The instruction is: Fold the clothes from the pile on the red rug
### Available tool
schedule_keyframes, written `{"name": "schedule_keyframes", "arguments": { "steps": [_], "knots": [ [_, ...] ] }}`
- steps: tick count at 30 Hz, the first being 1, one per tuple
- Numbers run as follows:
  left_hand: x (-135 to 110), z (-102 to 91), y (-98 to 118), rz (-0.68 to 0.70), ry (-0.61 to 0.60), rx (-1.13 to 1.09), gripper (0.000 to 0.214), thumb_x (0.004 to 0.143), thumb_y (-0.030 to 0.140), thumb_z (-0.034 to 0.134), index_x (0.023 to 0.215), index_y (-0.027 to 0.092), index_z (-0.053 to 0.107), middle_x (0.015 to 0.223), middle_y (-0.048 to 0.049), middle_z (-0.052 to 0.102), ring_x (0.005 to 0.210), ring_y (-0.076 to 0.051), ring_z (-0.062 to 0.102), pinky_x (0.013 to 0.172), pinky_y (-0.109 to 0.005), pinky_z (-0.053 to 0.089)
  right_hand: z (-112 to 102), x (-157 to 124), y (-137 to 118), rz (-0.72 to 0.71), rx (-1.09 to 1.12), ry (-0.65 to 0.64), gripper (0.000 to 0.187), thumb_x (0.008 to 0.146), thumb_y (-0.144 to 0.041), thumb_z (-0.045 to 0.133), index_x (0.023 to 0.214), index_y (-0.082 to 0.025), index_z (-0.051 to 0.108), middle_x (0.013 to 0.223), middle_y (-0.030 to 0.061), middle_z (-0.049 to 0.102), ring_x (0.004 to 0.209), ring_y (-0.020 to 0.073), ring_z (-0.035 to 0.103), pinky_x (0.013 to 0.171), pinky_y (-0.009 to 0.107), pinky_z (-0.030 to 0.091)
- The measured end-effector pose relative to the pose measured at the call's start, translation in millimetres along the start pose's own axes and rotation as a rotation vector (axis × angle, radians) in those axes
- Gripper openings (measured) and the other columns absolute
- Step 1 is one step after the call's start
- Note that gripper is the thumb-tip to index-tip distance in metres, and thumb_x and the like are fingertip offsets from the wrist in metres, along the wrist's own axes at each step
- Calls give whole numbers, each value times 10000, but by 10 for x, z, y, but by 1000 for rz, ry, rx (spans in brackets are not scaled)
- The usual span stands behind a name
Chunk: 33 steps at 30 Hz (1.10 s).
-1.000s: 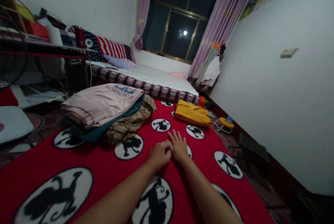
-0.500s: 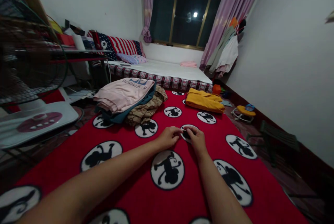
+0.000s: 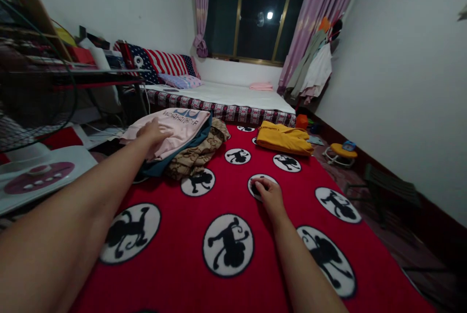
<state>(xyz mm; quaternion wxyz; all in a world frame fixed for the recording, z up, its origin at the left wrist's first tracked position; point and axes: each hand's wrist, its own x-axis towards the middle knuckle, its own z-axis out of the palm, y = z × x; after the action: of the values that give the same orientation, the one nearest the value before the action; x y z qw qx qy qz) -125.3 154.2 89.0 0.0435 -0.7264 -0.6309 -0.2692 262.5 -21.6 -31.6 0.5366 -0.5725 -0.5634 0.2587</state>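
Sweatshirt (image 3: 180,126), pink and lettered, tops a teal garment (image 3: 199,137) and a brown patterned garment (image 3: 199,155) at ten o'clock from the right hand (image 3: 258,184). The left hand (image 3: 164,130) lies on the pink one, fingers apart. The right hand's fingers curl close over a red blanket (image 3: 178,254); whether they pinch anything, I cannot tell. A folded yellow garment (image 3: 283,139) sits at that hand's one o'clock, a bed (image 3: 222,96) at its eleven.

A: ok so where's everything on that blanket (image 3: 175,245)?

B: clothes pile (image 3: 182,140) on the left, left hand (image 3: 153,131) over it. folded garment (image 3: 284,139) to the right, right hand (image 3: 270,195) nearer than that.

A: and past those?

B: bed (image 3: 226,95) behind both, window (image 3: 260,31) behind the bed, stool (image 3: 340,152) off the blanket's right side.
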Motion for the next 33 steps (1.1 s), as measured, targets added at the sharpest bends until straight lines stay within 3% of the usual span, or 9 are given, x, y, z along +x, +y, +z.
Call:
{"name": "schedule_keyframes", "arguments": {
  "steps": [4,8,12,16,19,22,25,30,33],
  "knots": [
    [-89,40,30,-325,-73,-51,395,807,416,649,920,37,644,1058,-107,660,1072,-287,558,909,-401,410,9,15,-11,-17,-13,0,237,771,-337,533,807,-196,721,843,54,731,823,219,658,785,331,491],
    [16,-173,282,-266,9,-149,308,777,302,674,753,-4,647,806,-9,664,943,-187,559,908,-342,386,21,37,7,-23,7,6,228,764,-334,545,792,-194,722,828,51,728,813,213,653,789,326,483],
    [158,-618,824,-107,152,-284,142,736,202,705,783,70,681,681,38,638,700,-85,493,819,-262,418,35,34,-43,-2,115,37,229,741,-380,605,775,-190,729,819,57,733,800,213,652,767,325,482],
    [-433,-927,1506,163,165,-442,181,818,312,636,830,140,691,758,35,657,669,-99,539,669,-229,436,-12,23,-133,93,421,194,329,726,-479,652,850,-180,712,839,70,740,838,215,671,788,335,489],
    [-1440,-870,1780,608,-311,-652,128,830,272,613,816,156,663,720,4,633,653,-131,558,622,-237,442,-108,22,-156,176,674,301,435,712,-587,632,868,-184,684,869,74,738,899,218,678,819,345,489],
    [-2366,-757,1797,904,-920,-573,94,807,196,634,887,183,683,794,-21,660,705,-142,594,630,-224,452,-187,10,-157,224,745,229,532,724,-683,562,899,-193,672,931,80,733,974,223,663,821,339,489],
    [-2780,-883,1726,947,-1151,-508,290,757,216,713,1045,219,683,908,-37,687,763,-162,632,655,-220,477,-165,-30,-199,209,624,114,583,743,-700,540,1019,-200,652,1043,89,712,1034,224,636,817,321,481],
    [-2713,-1425,1535,687,-854,-609,248,835,263,662,1081,285,681,970,5,714,875,-148,652,784,-204,487,195,-234,-438,168,485,-155,605,764,-638,580,1211,-230,555,1307,109,573,1109,238,595,842,343,494],
    [-2660,-1528,1258,604,-352,-525,169,873,238,590,999,287,691,942,10,709,855,-145,654,775,-210,494,517,-462,-616,74,399,-363,741,767,-606,596,1390,-260,395,1411,119,470,1170,251,557,904,395,484]
  ]
}}
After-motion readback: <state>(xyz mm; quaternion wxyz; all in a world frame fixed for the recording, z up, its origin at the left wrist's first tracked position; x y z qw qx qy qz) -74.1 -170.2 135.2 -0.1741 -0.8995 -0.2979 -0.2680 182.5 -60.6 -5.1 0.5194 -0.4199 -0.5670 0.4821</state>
